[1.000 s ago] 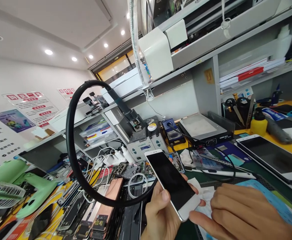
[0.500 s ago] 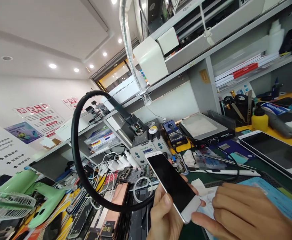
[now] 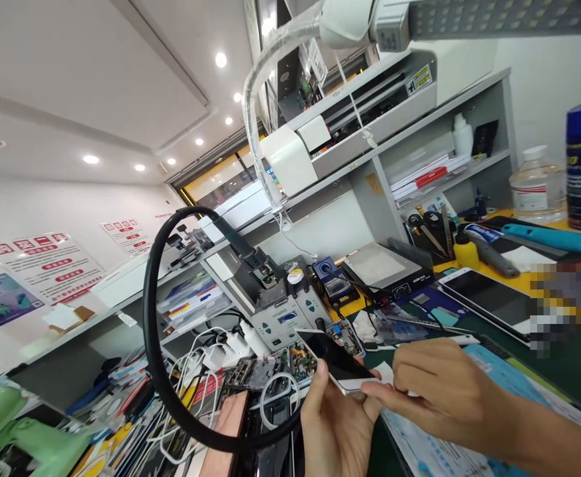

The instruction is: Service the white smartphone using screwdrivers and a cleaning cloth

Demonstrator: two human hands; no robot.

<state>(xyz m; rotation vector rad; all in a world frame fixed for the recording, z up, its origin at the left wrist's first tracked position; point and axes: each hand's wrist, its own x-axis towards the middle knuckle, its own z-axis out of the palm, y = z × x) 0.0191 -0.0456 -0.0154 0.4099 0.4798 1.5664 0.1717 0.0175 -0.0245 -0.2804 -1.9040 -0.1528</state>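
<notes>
My left hand (image 3: 337, 424) is closed around a white smartphone (image 3: 337, 358) with a dark screen, thumb along its near side. The phone tilts so that its bottom edge faces me. My right hand (image 3: 434, 384) reaches in from the right. Its index finger lies at the phone's lower front edge, touching or very close to it, and the other fingers are curled. A piece of white tissue (image 3: 385, 372) shows beside the curled fingers; I cannot tell whether they grip it. The right palm is hidden.
A thick black hose (image 3: 151, 344) loops left of my hands from a rework station (image 3: 290, 321). Phone parts and a coiled white cable (image 3: 265, 401) lie below. A white tablet (image 3: 493, 298) rests at right, with a blue-printed sheet (image 3: 429, 437) beneath my right arm. A lamp (image 3: 469, 20) hangs overhead.
The view has swung right, showing bottles and a lamp. The phone has tipped flatter, with its bottom edge towards me. My right index finger has come onto or near its lower front.
</notes>
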